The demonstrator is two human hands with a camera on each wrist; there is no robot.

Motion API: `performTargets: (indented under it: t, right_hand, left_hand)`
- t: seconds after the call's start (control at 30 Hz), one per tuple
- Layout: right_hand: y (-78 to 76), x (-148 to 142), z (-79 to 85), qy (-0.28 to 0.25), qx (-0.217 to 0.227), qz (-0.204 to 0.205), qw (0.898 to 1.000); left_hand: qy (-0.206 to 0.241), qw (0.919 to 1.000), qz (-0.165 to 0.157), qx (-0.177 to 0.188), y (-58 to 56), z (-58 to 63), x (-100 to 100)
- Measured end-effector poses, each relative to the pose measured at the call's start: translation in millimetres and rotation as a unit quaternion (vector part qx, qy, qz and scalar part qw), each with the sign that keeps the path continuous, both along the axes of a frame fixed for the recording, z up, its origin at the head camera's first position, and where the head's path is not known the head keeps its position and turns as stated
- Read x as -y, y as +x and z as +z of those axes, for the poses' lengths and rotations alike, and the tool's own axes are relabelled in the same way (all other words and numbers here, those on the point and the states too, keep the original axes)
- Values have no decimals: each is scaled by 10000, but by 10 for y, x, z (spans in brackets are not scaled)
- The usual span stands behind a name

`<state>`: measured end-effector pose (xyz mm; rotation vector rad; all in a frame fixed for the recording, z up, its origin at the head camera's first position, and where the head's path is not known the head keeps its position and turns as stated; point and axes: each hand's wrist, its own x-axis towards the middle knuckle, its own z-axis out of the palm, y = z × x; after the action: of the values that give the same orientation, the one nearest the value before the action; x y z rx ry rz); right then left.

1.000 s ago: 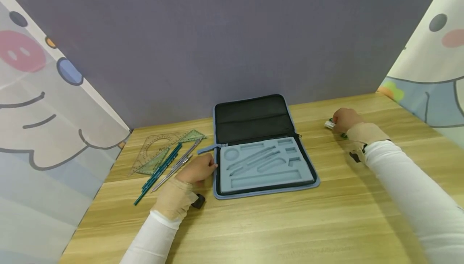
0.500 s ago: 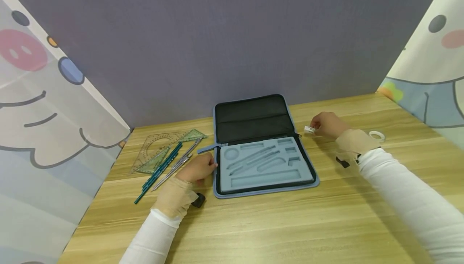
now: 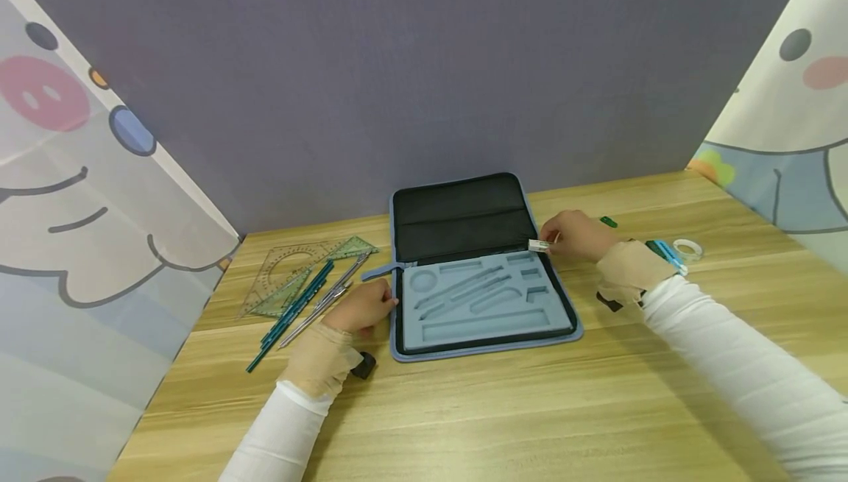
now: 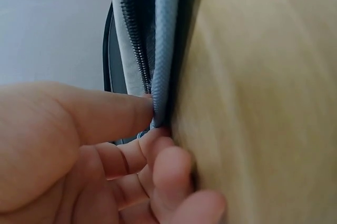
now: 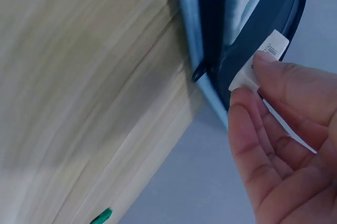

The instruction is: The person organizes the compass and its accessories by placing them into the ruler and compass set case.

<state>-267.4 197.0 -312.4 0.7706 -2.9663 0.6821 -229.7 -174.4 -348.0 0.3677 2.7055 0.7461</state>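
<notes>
Wood tabletop [image 3: 450,423] stretches before the open case [image 3: 464,238]; the left hand [image 3: 361,308] pinches its left edge [image 4: 165,39], the right hand [image 3: 578,236] a white block [image 3: 538,245] near the right edge [image 3: 566,292].

We are facing a plain grey-purple wall [image 3: 411,84] that is rising behind the far edge of a wooden table [image 3: 464,423]. We are seeing its yellowish-brown grain running mostly from side to side. On the left, a pale cartoon sheet [image 3: 93,268] is hanging, showing a pink snout [image 3: 41,94] and grey outlines; on the right, another printed sheet [image 3: 782,121] is showing a pink oval [image 3: 824,72] and a dark grey spot [image 3: 795,44]. We are noticing soft light falling across the wood.
</notes>
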Motion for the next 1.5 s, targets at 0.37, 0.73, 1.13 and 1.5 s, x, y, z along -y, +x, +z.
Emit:
performTargets:
  t: [0.37,0.73,1.13,1.5]
  right_hand:
    - [-17,180,-74,132,20,326,9994]
    - [-28,274,-133,216,140,286,9993]
    - [-45,285,-152,243,177,106,9995]
    - [-42,317,-203,279,-231,142,9992]
  left_hand:
    - [43,10000,33,45,7,-8,10]
    - [76,10000,42,47,3,-17,17]
    - [-49,9999,-11,-98,-8,-3,-2]
    - [-81,9999,46,-73,-7,-7,2]
